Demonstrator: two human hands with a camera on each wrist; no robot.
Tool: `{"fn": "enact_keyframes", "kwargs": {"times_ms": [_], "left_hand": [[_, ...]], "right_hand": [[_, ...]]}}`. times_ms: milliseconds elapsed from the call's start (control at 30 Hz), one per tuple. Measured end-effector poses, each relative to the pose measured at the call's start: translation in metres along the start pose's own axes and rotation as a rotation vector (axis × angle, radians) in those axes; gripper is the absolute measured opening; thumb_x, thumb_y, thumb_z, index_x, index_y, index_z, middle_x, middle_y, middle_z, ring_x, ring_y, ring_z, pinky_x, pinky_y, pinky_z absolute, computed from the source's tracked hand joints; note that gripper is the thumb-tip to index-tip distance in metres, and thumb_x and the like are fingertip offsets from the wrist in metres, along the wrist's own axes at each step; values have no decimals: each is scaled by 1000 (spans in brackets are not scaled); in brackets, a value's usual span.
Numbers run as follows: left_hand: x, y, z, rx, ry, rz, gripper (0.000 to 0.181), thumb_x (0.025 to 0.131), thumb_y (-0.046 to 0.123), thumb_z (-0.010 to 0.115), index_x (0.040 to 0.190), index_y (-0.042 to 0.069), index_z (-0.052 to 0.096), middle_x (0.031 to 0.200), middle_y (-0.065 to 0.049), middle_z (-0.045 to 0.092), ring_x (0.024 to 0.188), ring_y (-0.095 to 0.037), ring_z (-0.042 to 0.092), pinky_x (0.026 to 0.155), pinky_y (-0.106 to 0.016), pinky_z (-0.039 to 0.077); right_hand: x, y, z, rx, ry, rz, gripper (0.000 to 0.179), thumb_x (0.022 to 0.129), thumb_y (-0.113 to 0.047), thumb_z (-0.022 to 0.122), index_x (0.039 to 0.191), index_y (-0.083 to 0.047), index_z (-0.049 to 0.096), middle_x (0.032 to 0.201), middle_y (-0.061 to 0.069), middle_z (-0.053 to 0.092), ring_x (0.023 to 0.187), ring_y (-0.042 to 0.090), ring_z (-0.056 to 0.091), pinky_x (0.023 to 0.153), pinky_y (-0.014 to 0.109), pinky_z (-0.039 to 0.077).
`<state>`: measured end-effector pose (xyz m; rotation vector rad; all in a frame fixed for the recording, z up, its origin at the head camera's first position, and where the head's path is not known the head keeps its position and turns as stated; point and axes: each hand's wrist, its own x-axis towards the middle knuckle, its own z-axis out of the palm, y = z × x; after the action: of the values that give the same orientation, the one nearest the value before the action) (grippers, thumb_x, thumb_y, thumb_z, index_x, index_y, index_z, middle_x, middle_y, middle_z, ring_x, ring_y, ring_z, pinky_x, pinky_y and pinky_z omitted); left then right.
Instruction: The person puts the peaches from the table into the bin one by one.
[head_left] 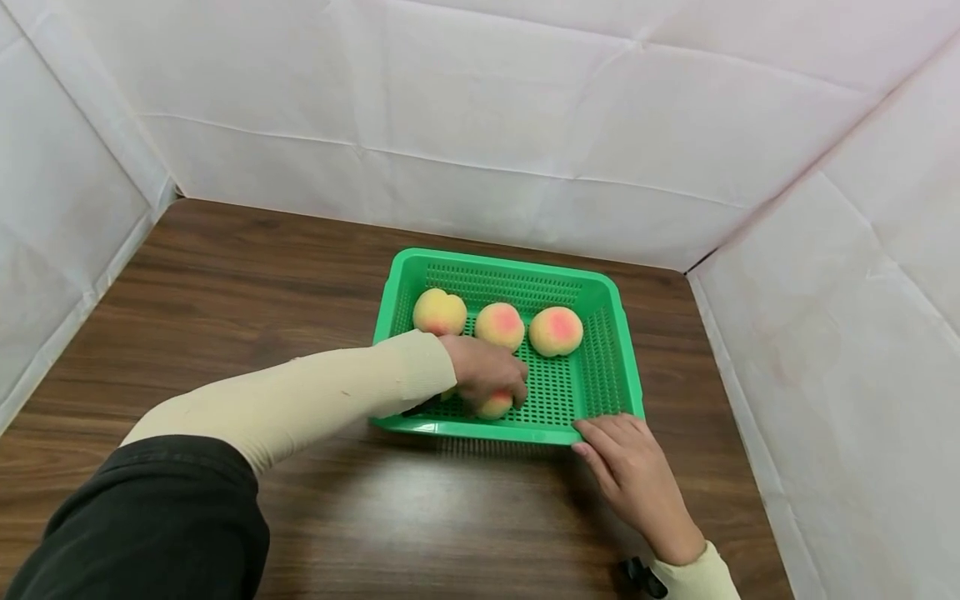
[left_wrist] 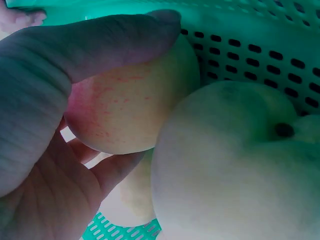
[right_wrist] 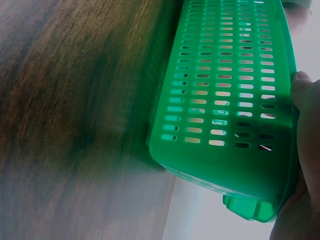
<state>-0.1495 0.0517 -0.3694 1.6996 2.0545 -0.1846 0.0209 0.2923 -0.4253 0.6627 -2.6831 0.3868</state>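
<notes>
A green plastic basket [head_left: 525, 432] holds several peaches. My left hand [head_left: 491, 371] reaches into its front part and grips a peach [head_left: 495, 407], its thumb [left_wrist: 125, 42] across the top and fingers beneath in the left wrist view. Another peach [left_wrist: 225, 170] lies right beside the gripped one; in the head view the left wrist mostly covers it. My right hand [head_left: 630, 475] holds the basket's front right corner, fingers over the rim and thumb on the outside. In the right wrist view the thumb [right_wrist: 302, 90] lies along the rim above the slotted wall.
Along the basket's back lie a yellow peach [head_left: 439, 312] on the left, a blushed peach [head_left: 500, 325] in the middle and another peach [head_left: 556, 331] on the right. The basket stands on a dark wooden table [head_left: 262, 292], with white sheet walls [head_left: 480, 108] behind and at both sides.
</notes>
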Motion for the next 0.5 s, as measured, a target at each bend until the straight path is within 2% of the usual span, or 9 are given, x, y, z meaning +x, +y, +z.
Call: {"fn": "enact_keyframes", "kwargs": {"times_ms": [233,500], "left_hand": [[1,1,1,10,-9,-9,54,91,4,72,138,28,67,142,-1,60,125,-21,61,100,-36,56],[0,1,-1,-32,10,-35,57,91,4,70,142,29,65,145,2,58,127,-23,57,97,-36,56]], "right_hand": [[2,-1,0,4,-7,-2,26,97,-22,73,120,-10,76,110,3,78,105,23,70,102,45,47],[1,-1,-1,-1,-3,2,26,97,-23,72,118,-9,76,108,3,78,104,23,71,102,46,47]]}}
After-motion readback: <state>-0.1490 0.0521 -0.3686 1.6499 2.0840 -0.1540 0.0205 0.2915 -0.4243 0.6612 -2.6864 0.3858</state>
